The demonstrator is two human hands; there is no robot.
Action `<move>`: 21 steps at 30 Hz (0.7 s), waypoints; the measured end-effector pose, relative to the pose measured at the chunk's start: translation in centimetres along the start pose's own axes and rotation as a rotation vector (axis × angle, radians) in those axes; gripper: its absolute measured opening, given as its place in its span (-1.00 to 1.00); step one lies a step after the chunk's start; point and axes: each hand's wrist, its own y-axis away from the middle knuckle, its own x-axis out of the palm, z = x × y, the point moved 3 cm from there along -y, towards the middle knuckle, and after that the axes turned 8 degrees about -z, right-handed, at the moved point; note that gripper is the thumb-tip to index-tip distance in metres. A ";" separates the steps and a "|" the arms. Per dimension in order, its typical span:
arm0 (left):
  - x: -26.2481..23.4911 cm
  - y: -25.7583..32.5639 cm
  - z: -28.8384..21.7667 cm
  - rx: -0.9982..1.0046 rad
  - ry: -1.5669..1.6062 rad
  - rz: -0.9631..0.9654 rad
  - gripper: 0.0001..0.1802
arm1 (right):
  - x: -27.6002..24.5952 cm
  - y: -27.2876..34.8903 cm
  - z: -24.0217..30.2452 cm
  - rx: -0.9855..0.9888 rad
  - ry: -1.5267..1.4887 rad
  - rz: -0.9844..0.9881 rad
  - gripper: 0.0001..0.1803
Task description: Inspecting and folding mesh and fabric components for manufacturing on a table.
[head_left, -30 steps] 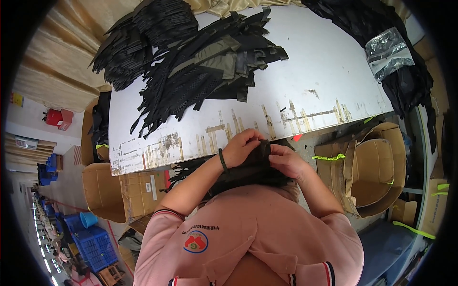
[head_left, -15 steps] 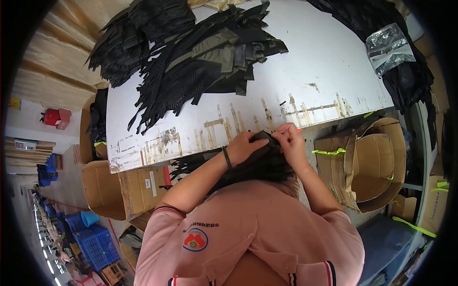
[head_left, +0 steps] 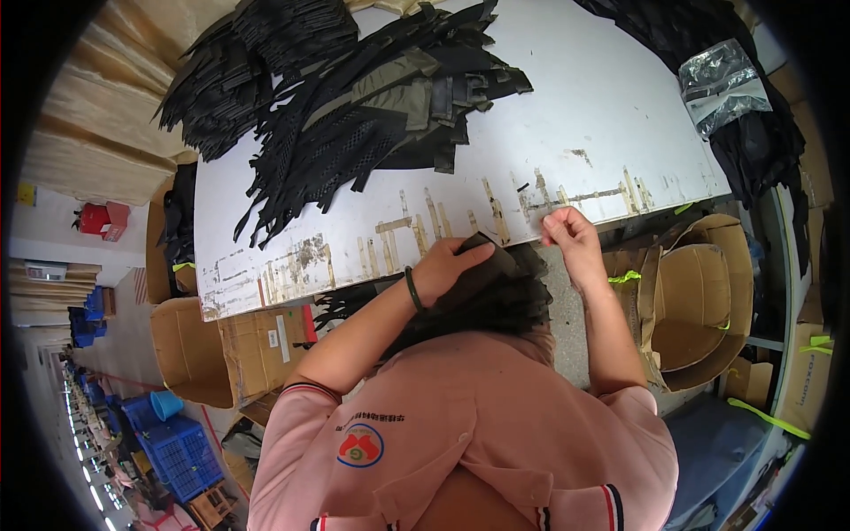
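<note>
Head view: a stained white table point(head_left: 575, 88) fronts the wearer, bearing a heap of black fabric strips point(head_left: 381, 115). The left hand point(head_left: 445, 270) pinches a dark fabric piece point(head_left: 487, 254) between thumb and fingers, above the black pile point(head_left: 505, 305) at the lap. Since the previous frame, the right hand point(head_left: 571, 237) has left that piece, leaving the left its sole support. Right fingertips are drawn together; whether they grip anything cannot be determined. The right forearm partly blocks a cardboard box point(head_left: 695, 292).
</note>
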 end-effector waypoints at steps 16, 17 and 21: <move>0.0 -1.3 1.6 -0.096 -0.085 0.004 -0.48 | -1.0 1.4 1.9 -0.270 0.496 -0.175 -0.87; -0.2 -1.2 1.5 -0.079 -0.098 -0.014 -0.47 | -0.7 1.7 2.0 -0.147 0.413 -0.061 -0.88; 0.0 -1.8 2.5 -0.116 -0.019 0.048 -0.54 | 3.1 4.0 2.6 -0.063 0.507 0.439 -0.82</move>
